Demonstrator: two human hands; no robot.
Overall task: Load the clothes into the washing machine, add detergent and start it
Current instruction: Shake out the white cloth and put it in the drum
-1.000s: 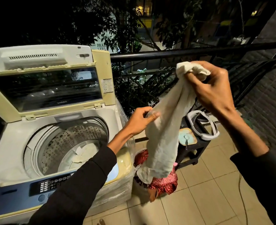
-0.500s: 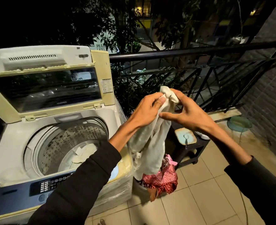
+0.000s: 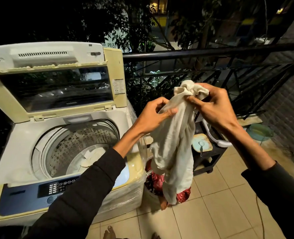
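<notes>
Both hands up at chest height: left hand pinches white cloth, right hand grips its bunched top. Cloth hangs right of washing machine, lid open, above red laundry.

One head-worn, wide-angle view, looking forward and down from standing height. Both forearms reach in from the bottom edge, close to the lens. The washing machine fills the left half, near; balcony railing crosses behind; tiled floor lies lower right.
</notes>
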